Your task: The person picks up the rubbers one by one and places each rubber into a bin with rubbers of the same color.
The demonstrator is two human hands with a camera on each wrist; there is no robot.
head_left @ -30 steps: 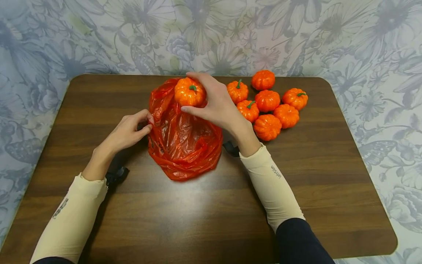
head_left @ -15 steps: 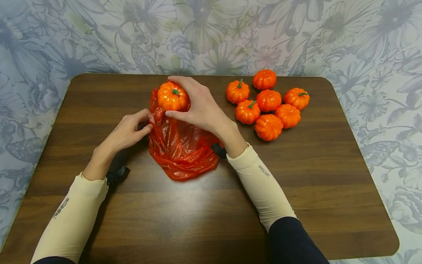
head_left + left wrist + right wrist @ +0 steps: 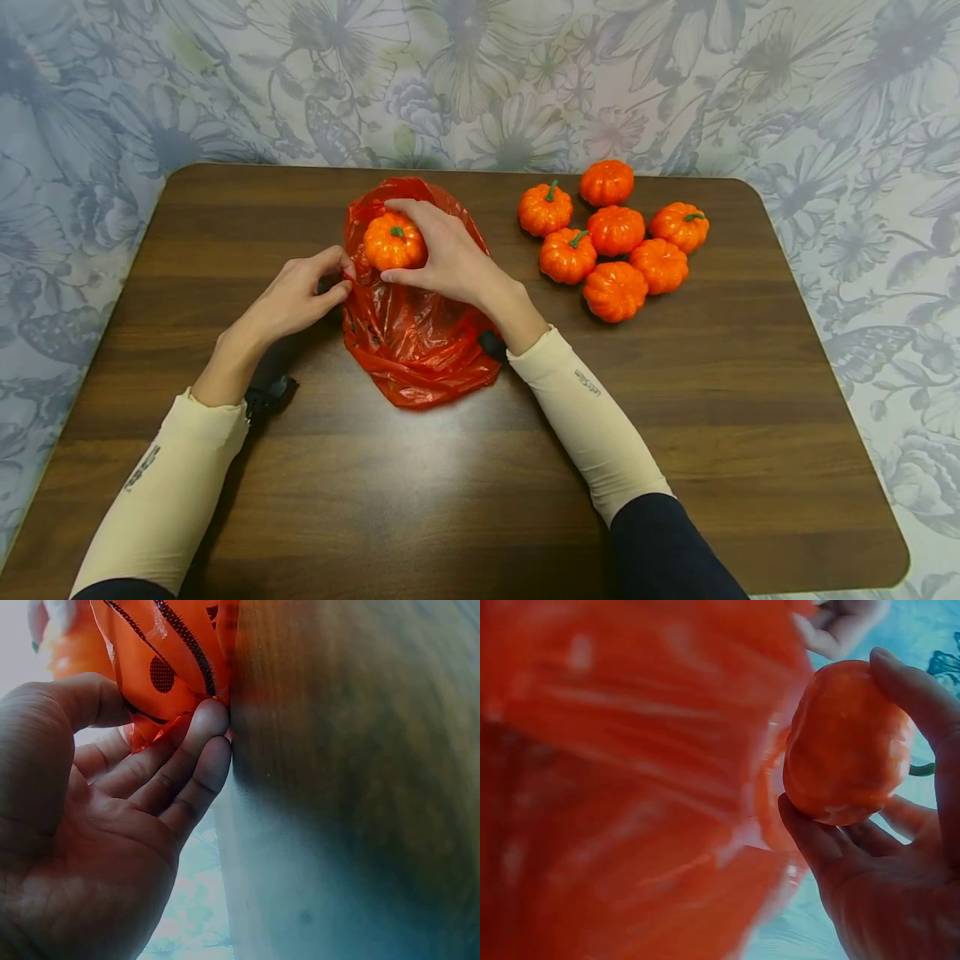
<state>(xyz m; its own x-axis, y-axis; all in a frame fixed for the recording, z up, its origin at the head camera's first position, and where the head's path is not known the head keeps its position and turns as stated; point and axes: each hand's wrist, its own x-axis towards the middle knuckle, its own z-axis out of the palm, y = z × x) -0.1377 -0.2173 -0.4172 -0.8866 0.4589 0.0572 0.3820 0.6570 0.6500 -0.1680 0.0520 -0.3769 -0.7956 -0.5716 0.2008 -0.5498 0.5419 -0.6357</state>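
My right hand (image 3: 448, 255) grips a small orange pumpkin (image 3: 393, 242) with a green stem, over the opening of a red plastic bag (image 3: 420, 358). In the right wrist view the pumpkin (image 3: 847, 742) sits between thumb and fingers, beside the bag's rim (image 3: 769, 772). The left edge of the bag is pinched by my left hand (image 3: 296, 292). Dark printed marks show on the bag (image 3: 161, 645) in the left wrist view, near the left thumb and fingers.
Several orange pumpkins (image 3: 615, 230) stand in a group at the back right of the brown wooden table (image 3: 720, 433). Behind the table is a wall (image 3: 510, 83) with a floral pattern.
The right hand has carried its pumpkin leftward, then a little towards the near side and lower over the bag. The left hand still pinches the bag's edge.
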